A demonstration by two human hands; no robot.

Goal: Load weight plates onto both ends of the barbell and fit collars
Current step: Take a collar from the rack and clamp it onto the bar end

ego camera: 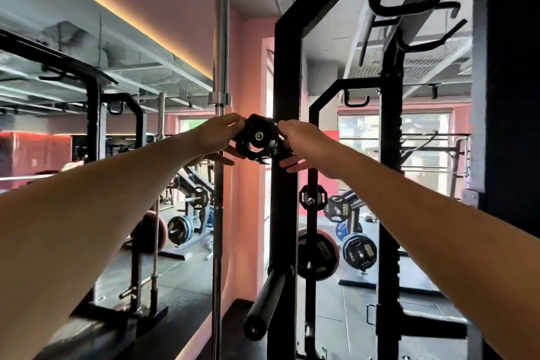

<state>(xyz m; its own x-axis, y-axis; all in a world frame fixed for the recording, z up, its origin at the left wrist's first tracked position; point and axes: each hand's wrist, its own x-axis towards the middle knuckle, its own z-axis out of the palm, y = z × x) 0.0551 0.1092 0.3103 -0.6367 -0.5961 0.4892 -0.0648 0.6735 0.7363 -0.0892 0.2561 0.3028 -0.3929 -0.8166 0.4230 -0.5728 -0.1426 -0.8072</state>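
Black barbell collars (259,137) hang on a small peg with a silver end cap on the black rack upright (285,213), at arm's length in front of me. My left hand (219,137) grips the collars from the left, fingers curled over the top. My right hand (301,143) holds them from the right. A black barbell sleeve (264,304) juts toward me low on the same upright, bare of plates. Weight plates (318,253) hang on pegs behind the rack, lower right of centre.
A chrome barbell (219,126) stands upright against the pink wall just left of my hands. More racks, benches and plates (178,229) fill the room at the left. A second black upright (390,184) rises at the right, with a dark post (508,96) beyond it.
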